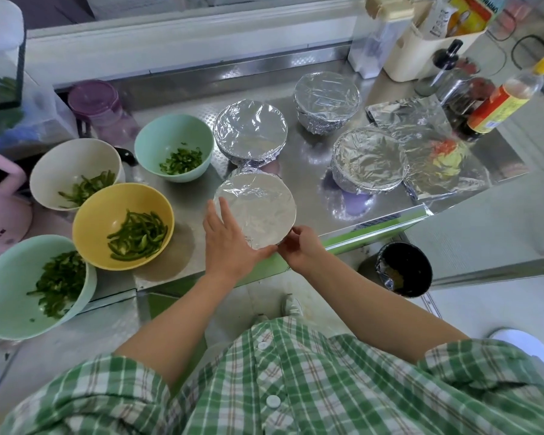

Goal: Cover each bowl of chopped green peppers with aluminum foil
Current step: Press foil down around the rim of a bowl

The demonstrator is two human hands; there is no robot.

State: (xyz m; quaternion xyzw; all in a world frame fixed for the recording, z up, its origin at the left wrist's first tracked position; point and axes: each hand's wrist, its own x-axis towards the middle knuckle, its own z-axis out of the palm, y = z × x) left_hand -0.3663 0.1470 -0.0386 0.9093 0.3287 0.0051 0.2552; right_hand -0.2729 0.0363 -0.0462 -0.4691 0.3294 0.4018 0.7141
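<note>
Round foil-covered bowl [261, 211], near the front edge of the steel counter [311, 158], was pressed by the flat-fingered left hand [230, 246]. Its silver foil [280, 227] was pinched at the rim by the right hand [302, 246] and could be torn by overtight crimping.

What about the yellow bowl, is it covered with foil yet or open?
Open. Nothing covers the yellow bowl, and the green pepper strips lying inside it are in plain view.

Stainless counter [308, 155]. On it: 4 foil-wrapped bowls [250, 133] ctr/right, 4 open bowls [91, 221] w/ chopped green pepper left, loose foil sheets [415, 116] + sauce bottle [503, 102] far right.
</note>
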